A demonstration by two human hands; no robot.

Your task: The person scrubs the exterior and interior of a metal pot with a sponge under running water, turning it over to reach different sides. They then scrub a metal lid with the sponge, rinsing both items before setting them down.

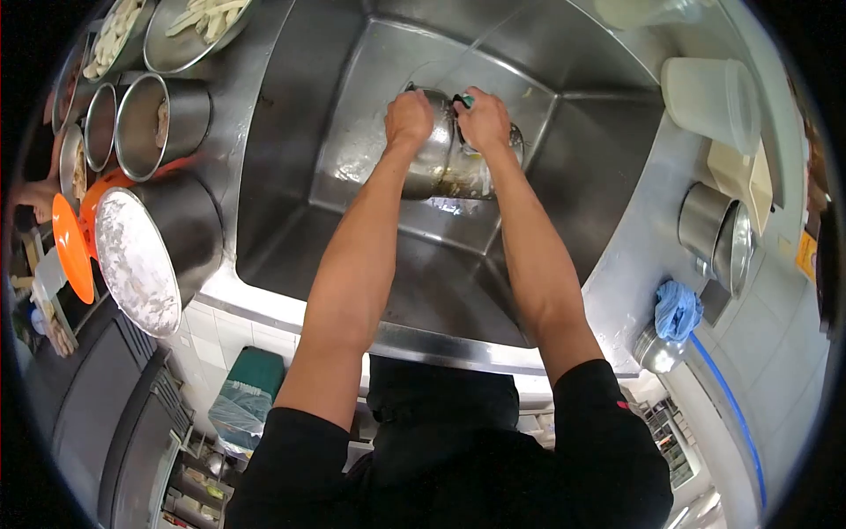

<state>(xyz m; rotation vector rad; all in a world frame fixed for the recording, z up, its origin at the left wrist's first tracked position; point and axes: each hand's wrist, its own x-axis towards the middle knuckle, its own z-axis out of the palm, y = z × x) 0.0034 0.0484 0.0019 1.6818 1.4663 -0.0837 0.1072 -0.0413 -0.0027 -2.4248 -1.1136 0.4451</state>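
Note:
Down in the deep steel sink (pixel 291 212), a metal pot (pixel 427 176) lies on the sink floor, with brownish residue and some suds on its side. My left hand (pixel 409 119) is closed at the pot's upper left rim; what its fingers grip is partly hidden. My right hand (pixel 484 121) is closed around a small green and dark scrubbing pad (pixel 463 101) at the pot's upper right. Both forearms reach over the sink's front edge. Wet patches shine on the sink floor around the pot.
Steel pots (pixel 189 115) and bowls of pale food (pixel 211 44) line the left counter, beside a white-coated pot lid (pixel 137 260) and an orange lid (pixel 72 247). On the right are a plastic tub (pixel 709 101), metal pots (pixel 705 220) and a blue cloth (pixel 678 310).

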